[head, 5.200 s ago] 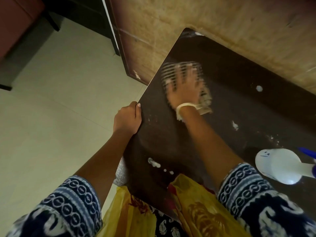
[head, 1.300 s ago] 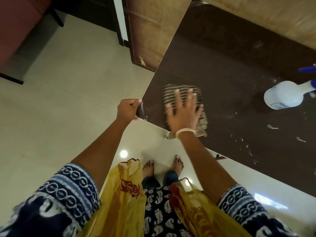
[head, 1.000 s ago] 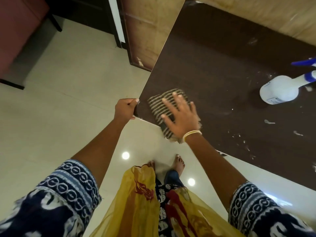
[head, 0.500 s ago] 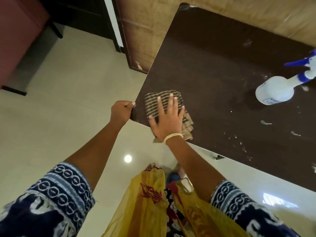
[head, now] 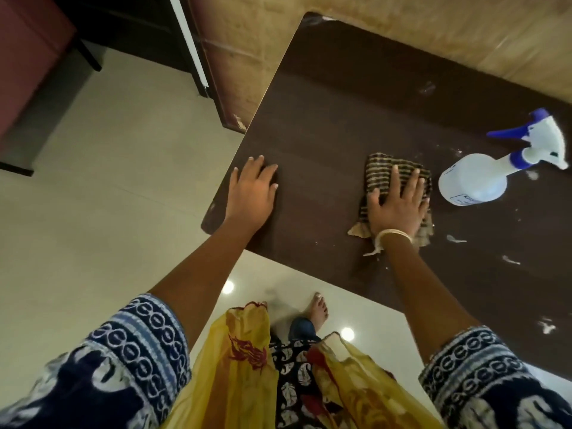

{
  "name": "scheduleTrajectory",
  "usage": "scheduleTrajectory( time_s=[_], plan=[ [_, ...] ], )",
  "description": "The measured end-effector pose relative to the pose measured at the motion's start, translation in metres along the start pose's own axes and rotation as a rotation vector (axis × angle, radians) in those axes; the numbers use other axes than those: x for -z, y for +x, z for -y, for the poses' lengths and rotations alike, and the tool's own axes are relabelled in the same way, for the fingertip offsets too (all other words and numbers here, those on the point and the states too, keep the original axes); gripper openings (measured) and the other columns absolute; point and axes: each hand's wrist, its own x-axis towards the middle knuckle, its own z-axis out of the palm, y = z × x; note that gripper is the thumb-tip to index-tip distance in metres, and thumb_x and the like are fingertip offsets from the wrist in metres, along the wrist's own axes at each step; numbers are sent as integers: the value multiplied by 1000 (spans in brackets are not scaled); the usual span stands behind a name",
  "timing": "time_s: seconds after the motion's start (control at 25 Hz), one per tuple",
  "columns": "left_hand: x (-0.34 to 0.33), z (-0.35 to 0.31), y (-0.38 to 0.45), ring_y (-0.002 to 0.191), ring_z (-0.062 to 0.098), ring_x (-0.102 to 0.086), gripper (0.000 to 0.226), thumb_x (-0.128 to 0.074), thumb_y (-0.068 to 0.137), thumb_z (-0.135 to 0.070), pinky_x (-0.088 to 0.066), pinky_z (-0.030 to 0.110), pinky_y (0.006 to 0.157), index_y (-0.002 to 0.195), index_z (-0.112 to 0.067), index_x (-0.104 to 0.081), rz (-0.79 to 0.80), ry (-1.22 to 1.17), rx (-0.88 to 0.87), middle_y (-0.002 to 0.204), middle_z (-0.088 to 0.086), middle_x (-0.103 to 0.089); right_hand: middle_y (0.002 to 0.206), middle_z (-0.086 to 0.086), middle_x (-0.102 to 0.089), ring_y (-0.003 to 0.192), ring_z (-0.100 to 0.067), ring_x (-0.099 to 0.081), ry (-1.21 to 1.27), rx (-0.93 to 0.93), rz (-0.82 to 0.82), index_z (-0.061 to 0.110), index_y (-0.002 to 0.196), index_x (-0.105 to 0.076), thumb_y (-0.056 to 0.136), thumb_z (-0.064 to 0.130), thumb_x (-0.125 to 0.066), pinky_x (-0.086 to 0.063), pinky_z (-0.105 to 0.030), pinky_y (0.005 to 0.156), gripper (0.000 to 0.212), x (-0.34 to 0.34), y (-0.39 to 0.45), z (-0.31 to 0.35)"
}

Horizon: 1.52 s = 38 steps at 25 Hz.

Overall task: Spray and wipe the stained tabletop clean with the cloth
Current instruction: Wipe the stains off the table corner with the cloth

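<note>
A dark brown tabletop (head: pixel 334 113) fills the right half of the view. On it lies a striped brown cloth (head: pixel 383 168), and my right hand (head: pixel 397 202) presses flat on it with fingers spread. My left hand (head: pixel 252 193) rests flat on the table near its left corner, holding nothing. A white spray bottle (head: pixel 473 181) with a blue trigger lies on its side just right of the cloth. White stains (head: pixel 510 260) dot the table to the right of my right hand.
Pale tiled floor (head: pixel 108 196) spreads to the left and under the table's near edge. A wooden wall panel (head: pixel 247 57) stands behind the table. Dark furniture (head: pixel 37 57) sits at the far left. My foot (head: pixel 317 311) stands on the floor below the table edge.
My right hand has slid the cloth to the right, up beside the spray bottle. My left hand has let go of the table corner and now lies flat on top.
</note>
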Motion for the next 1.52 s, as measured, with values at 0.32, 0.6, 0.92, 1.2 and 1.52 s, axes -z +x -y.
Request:
scheduleTrajectory(
  time_s=[0.32,0.6,0.92,1.2,1.52],
  plan=[
    [-22,-29,30,147,29,-24,48,-40,101,-27,-18,51,118,147,-13,-37,-15,25,25,156,13,-33,162,-8,-14,149,-28,-12,-76,733,81,35,152,-21,89,57,-37,-14,-55,117,69,-16,3,82],
    [-32,-45,38,150,20,-14,56,-45,99,-41,-14,46,120,152,-28,-30,56,-15,48,162,0,-21,163,-8,-7,150,-28,-4,-19,235,-4,33,154,-16,93,53,-33,-7,-55,119,67,24,148,8],
    [-19,-30,45,150,22,-13,57,-48,99,-36,-18,49,118,152,-32,-28,190,-58,-36,162,-2,-18,163,-8,-9,149,-28,-9,-119,851,115,37,153,-17,89,54,-36,-12,-54,118,69,-7,-38,26],
    [-13,-13,-14,147,24,-25,54,-59,94,-30,-28,48,117,145,-30,-44,177,-83,-163,159,2,-28,161,-1,-20,149,-23,-14,78,661,129,39,147,-34,84,43,-49,-15,-56,117,65,11,21,-12],
    [-14,14,-91,145,28,-30,50,-56,92,-13,-32,51,113,141,-22,-51,165,-145,-165,157,7,-33,161,3,-19,149,-19,-13,111,870,203,39,145,-39,86,29,-49,-2,-44,119,60,-19,-137,26]
  ],
)
